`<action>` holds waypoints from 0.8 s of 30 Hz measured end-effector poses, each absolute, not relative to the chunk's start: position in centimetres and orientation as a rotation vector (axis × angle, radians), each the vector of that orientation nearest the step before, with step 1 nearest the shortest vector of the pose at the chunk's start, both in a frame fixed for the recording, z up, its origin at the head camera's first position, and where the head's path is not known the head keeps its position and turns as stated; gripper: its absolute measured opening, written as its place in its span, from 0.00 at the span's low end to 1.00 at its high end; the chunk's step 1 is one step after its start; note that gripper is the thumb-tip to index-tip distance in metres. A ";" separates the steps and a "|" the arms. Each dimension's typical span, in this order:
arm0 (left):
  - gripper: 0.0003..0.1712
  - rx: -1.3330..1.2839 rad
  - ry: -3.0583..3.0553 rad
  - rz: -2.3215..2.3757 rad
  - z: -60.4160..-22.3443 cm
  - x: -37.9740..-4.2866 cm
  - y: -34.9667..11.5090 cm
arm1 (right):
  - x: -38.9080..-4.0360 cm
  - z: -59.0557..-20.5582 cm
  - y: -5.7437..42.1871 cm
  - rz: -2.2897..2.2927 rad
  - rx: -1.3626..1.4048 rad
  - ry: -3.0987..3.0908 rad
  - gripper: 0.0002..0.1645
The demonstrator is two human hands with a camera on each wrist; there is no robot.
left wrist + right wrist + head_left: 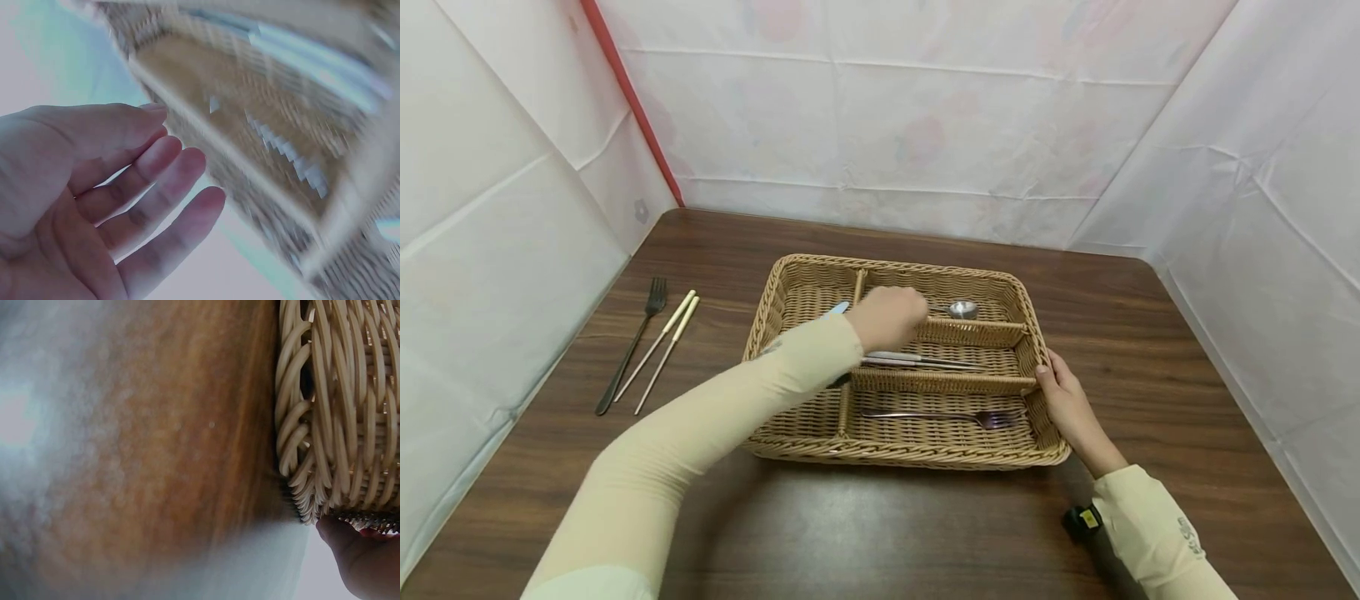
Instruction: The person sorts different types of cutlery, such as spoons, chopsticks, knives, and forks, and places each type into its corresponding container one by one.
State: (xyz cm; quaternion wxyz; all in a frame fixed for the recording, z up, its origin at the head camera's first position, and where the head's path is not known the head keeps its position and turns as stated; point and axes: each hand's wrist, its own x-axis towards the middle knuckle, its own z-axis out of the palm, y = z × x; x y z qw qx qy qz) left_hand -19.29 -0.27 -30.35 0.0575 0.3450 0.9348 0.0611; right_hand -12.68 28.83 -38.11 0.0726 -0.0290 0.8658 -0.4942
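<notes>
Right of centre, the spoon lies crosswise in the basket, just right of the nearer left hand — fingers loosely curled, nothing visible in them — while the right hand grips the basket's right rim.

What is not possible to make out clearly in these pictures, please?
- Head view: the far end of the spoon's handle, behind the left hand.
- Head view: most of the pale blue thing, behind the left sleeve.
- Left wrist view: the basket's fine weave, blurred.
- Right wrist view: the rest of the right hand, cut off by the frame edge.
</notes>
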 end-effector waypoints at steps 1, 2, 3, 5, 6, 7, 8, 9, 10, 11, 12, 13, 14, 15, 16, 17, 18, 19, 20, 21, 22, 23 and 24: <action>0.10 1.024 2.857 0.210 -30.1 -19.4 -1.3 | -12.7 -38.1 28.8 -1.485 -0.087 2.599 0.33; 0.11 0.991 2.878 0.236 -29.9 -19.5 -2.4 | -12.8 -38.1 28.8 -1.484 -0.086 2.599 0.33; 0.11 0.970 2.900 0.259 -29.7 -19.6 -3.5 | -12.8 -38.1 28.9 -1.486 -0.087 2.601 0.33; 0.09 0.924 2.939 0.285 -29.6 -19.8 -6.0 | -12.8 -38.1 28.9 -1.483 -0.083 2.603 0.33; 0.09 0.895 2.958 0.293 -29.5 -19.9 -7.3 | -12.8 -38.1 28.9 -1.484 -0.081 2.600 0.33; 0.10 0.853 2.973 0.301 -29.5 -20.0 -8.6 | -12.7 -38.1 28.9 -1.484 -0.081 2.600 0.33; 0.10 0.812 2.986 0.307 -29.5 -20.0 -9.9 | -12.7 -38.1 28.9 -1.486 -0.082 2.602 0.33; 0.11 0.778 3.000 0.307 -29.5 -20.0 -11.2 | -12.7 -38.1 29.0 -1.491 -0.087 2.601 0.33; 0.11 0.737 3.010 0.308 -29.5 -19.9 -12.5 | -12.6 -38.0 29.0 -1.490 -0.091 2.603 0.33; 0.12 0.691 3.022 0.309 -29.6 -19.8 -13.9 | -12.6 -38.0 29.0 -1.493 -0.097 2.602 0.33; 0.13 0.647 3.037 0.320 -29.6 -19.7 -15.1 | -12.6 -38.0 29.0 -1.498 -0.102 2.602 0.34; 0.13 0.606 3.043 0.332 -29.7 -19.5 -16.4 | -12.6 -38.0 29.0 -1.505 -0.107 2.602 0.34; 0.12 0.573 3.050 0.348 -29.9 -19.4 -17.5 | -12.6 -38.0 29.0 -1.512 -0.107 2.599 0.33; 0.13 0.549 3.057 0.363 -30.1 -19.2 -18.7 | -12.6 -38.0 29.0 -1.521 -0.110 2.598 0.33; 0.13 0.514 3.058 0.384 -30.3 -19.1 -19.8 | -12.6 -38.0 29.0 -1.525 -0.112 2.602 0.33; 0.13 0.486 3.060 0.396 -30.5 -18.9 -20.9 | -12.7 -38.0 29.0 -1.532 -0.115 2.603 0.32; 0.13 0.458 3.058 0.408 -30.8 -18.7 -21.8 | -12.7 -38.0 29.0 -1.540 -0.120 2.603 0.32; 0.14 0.431 3.060 0.409 -31.1 -18.5 -22.7 | -12.7 -38.1 29.0 -1.545 -0.125 2.606 0.32; 0.14 0.404 3.062 0.409 -31.4 -18.4 -23.7 | -12.7 -38.1 29.1 -1.549 -0.133 2.609 0.31; 0.14 0.375 3.060 0.406 -31.8 -18.2 -24.5 | -12.8 -38.1 29.0 -1.550 -0.141 2.611 0.31; 0.14 0.346 3.055 0.401 -32.1 -18.0 -25.3 | -12.8 -38.1 29.0 -1.548 -0.145 2.613 0.31; 0.13 0.327 3.052 0.388 -32.4 -17.8 -26.0 | -12.8 -38.1 29.0 -1.547 -0.147 2.607 0.31; 0.13 0.300 3.041 0.382 -32.7 -17.6 -26.6 | -12.8 -38.1 29.0 -1.545 -0.147 2.603 0.32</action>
